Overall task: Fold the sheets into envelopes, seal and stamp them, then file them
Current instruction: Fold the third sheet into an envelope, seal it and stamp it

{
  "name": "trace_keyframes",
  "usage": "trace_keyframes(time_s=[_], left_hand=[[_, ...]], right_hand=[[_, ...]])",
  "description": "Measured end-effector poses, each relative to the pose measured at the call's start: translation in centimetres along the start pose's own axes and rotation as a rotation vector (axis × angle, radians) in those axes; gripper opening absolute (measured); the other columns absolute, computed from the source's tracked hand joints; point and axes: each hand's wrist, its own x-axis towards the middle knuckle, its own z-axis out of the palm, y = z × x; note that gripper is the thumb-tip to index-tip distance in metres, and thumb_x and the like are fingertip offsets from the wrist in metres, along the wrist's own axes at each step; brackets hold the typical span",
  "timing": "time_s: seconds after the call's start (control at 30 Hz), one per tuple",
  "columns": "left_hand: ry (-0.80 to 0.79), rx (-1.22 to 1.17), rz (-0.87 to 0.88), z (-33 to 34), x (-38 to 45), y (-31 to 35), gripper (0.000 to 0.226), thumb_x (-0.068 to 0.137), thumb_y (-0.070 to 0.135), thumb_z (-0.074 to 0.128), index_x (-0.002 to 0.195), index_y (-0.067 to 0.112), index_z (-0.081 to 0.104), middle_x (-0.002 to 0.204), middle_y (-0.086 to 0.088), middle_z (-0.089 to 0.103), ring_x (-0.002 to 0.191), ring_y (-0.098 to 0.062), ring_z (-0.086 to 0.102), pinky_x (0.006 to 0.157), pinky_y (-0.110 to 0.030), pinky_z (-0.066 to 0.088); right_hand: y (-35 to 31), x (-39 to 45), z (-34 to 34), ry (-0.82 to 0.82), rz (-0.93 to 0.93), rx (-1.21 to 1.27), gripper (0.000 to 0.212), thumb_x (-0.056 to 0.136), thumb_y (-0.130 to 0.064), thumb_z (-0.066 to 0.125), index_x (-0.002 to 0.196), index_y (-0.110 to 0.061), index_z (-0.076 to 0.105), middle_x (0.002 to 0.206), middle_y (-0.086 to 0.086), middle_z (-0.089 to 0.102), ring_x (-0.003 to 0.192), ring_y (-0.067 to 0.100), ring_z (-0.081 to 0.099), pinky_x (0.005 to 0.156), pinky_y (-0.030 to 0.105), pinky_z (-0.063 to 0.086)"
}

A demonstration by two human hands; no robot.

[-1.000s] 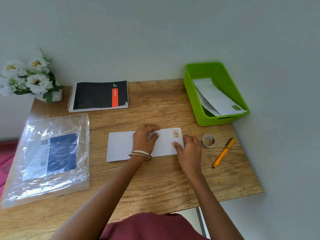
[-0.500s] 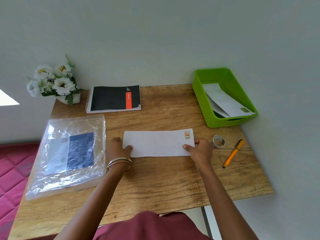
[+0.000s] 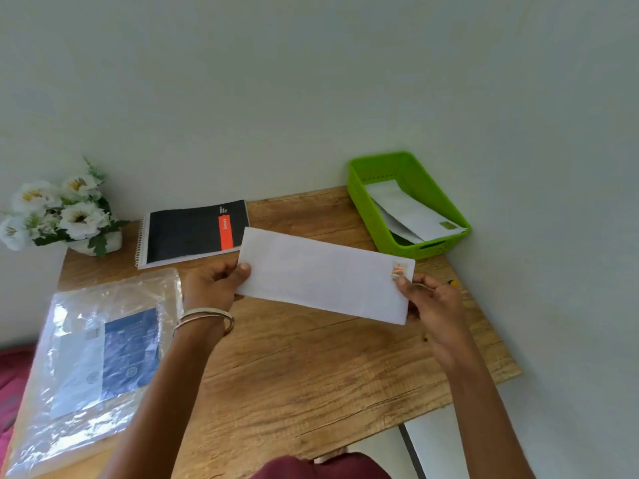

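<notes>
A person in a dark red garment (image 3: 321,466) sits at the near edge of a wood-grain table (image 3: 311,368), both bare forearms reaching forward over it. At the near left, a clear crinkled plastic bag holding a blue-and-white printed sheet (image 3: 93,357) lies flat on the tabletop. Above the middle of the table, a long white paper envelope (image 3: 325,274) is held off the surface, tilted so its right end sits lower and nearer. The left hand (image 3: 211,288), with thin metal bangles (image 3: 204,319) around the wrist, pinches the envelope's left end, thumb on the front face and fingers behind. The right hand (image 3: 428,305) grips the right end the same way, thumb tip resting just below a small red-and-tan postage stamp (image 3: 398,270) stuck in the envelope's upper right corner. Just past the right hand's knuckles, a sliver of an orange pen (image 3: 452,282) shows on the table. Farther back, left of centre, a black spiral-bound notebook with an orange-red stripe (image 3: 193,233) lies flat; the envelope's far left corner overlaps its right edge in view. At the far left corner stands a small white pot of white artificial flowers with green leaves (image 3: 58,212). At the far right, against the pale wall, a bright green perforated plastic basket (image 3: 366,198) holds other white envelopes (image 3: 411,212), the top one with a greenish stamp.
</notes>
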Motion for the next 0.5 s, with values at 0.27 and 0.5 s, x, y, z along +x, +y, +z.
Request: trace_keyframes(time_s=[0.27,0.5], left_hand=[[-0.111,-0.27,0.05,6.7,2.7,6.5,0.022,0.082,0.012,0.066,0.105,0.013,0.067,0.099,-0.003,0.068,0.088,-0.016,0.064,0.074,-0.03,0.056],[-0.191,-0.286,0.052,13.3,3.7,9.6,0.024,0.088,0.016,0.06,0.112,0.013,0.063,0.1,-0.005,0.069,0.087,-0.018,0.068,0.072,-0.03,0.055]], right_hand=[[-3.4,1.2,-5.4,0.026,-0.148,0.028,0.015,0.085,-0.006,0.066,0.099,-0.007,0.068,0.08,0.011,0.075,0.058,0.019,0.065,0.042,0.026,0.048],[-5.7,6.5,-7.5,0.253,-0.162,0.167,0.007,0.086,-0.002,0.065,0.092,0.0,0.066,0.068,0.006,0.07,0.042,0.013,0.058,0.047,0.021,0.052]])
